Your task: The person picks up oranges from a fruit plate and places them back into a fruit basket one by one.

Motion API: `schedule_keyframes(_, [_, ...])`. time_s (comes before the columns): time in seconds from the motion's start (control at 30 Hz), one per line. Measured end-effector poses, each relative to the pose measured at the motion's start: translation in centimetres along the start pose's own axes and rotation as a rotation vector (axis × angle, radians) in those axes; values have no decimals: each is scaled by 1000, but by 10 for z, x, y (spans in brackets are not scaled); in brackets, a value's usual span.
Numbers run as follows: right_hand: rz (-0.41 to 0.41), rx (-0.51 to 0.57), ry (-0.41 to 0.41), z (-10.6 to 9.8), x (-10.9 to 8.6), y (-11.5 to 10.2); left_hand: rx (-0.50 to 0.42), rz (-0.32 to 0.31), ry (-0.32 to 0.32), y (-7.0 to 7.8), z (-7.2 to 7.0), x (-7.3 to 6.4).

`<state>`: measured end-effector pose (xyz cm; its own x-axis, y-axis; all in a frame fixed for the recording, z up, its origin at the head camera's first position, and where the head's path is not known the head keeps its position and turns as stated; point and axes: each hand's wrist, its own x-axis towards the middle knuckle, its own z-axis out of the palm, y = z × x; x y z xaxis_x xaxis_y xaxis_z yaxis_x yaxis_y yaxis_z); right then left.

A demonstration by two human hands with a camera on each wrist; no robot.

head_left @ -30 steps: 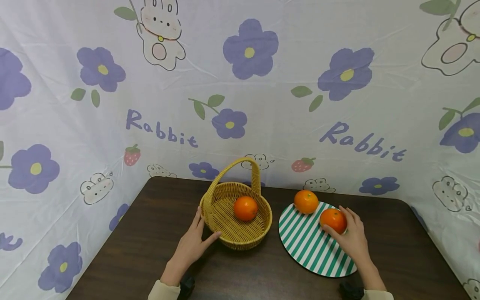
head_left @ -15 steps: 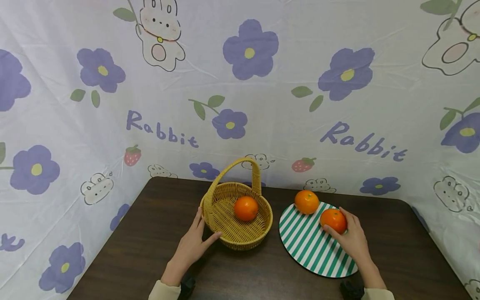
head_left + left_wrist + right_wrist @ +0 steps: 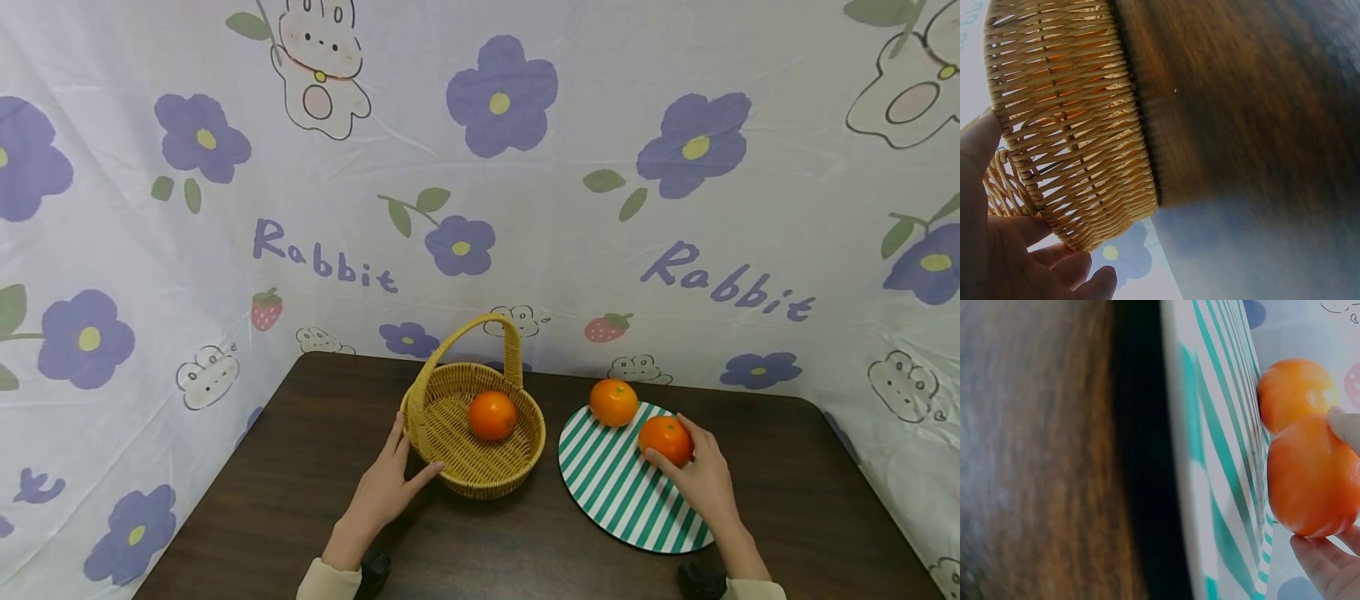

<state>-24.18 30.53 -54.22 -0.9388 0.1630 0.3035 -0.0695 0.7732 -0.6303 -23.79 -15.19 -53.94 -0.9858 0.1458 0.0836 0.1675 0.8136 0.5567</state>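
A yellow wicker basket [image 3: 480, 479] with a tall handle stands on the dark table, one orange [image 3: 492, 416] inside it. My left hand [image 3: 382, 492] rests against the basket's near left side, fingers and thumb fairly straight. In the left wrist view its thumb [image 3: 982, 140] touches the rim. My right hand [image 3: 705, 479] holds a second orange [image 3: 666, 441] between thumb and fingers, at the right side of a round green-and-white striped plate [image 3: 630, 492]. A third orange [image 3: 613, 403] sits at the plate's back edge; in the right wrist view it shows just behind the held one.
The dark wood table [image 3: 510, 554] runs back to a white cloth [image 3: 540, 217] printed with flowers and rabbits. Basket and plate stand side by side with a narrow gap between them. Dark wrist gear [image 3: 701, 579] sits under the right wrist.
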Motion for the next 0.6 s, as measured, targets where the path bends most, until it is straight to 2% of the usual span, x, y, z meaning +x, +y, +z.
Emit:
schedule_keyframes(0.37, [-36, 15, 27, 0, -2, -9, 2, 3, 2, 0, 0, 1])
schedule_keyframes(0.6, [-64, 61, 23, 1, -3, -20, -9, -2, 1, 0, 0, 1])
